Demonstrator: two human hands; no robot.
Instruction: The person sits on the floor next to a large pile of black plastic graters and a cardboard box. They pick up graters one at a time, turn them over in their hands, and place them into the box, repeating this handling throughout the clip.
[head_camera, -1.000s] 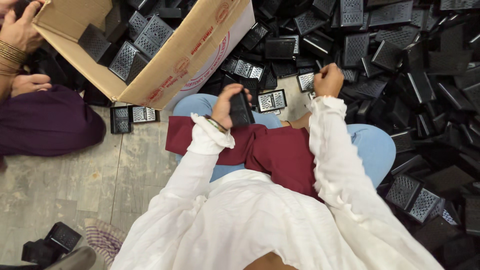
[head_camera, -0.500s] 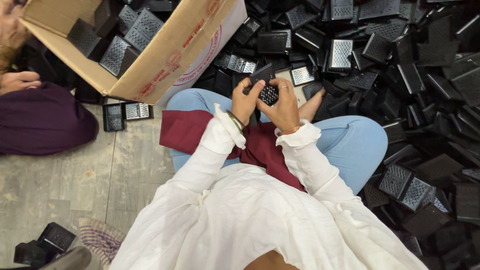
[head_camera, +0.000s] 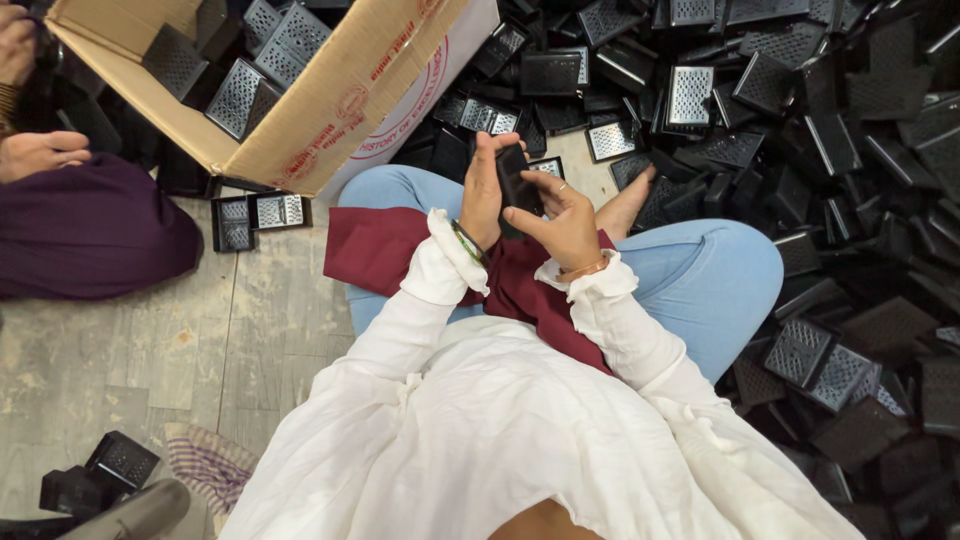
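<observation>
I sit cross-legged in a white top and blue trousers with a maroon cloth (head_camera: 385, 250) over my lap. My left hand (head_camera: 483, 190) grips a small black rectangular plastic part (head_camera: 518, 186) upright above my knees. My right hand (head_camera: 560, 217) closes on the same part from the right, fingers pressed against its face. Both wrists wear thin bangles. A big heap of similar black parts with silver mesh grilles (head_camera: 760, 110) covers the floor ahead and to my right.
An open cardboard box (head_camera: 330, 105) holding several grille parts lies tilted at upper left. Another person's hands (head_camera: 40, 152) and purple garment (head_camera: 90, 230) are at the left edge. Two grille parts (head_camera: 258, 218) lie on the tiled floor. Black pieces (head_camera: 100, 475) sit at lower left.
My right hand came back from the heap ahead and joined my left hand over my lap. Both hands now hold the black part together, slightly lower than half a second ago.
</observation>
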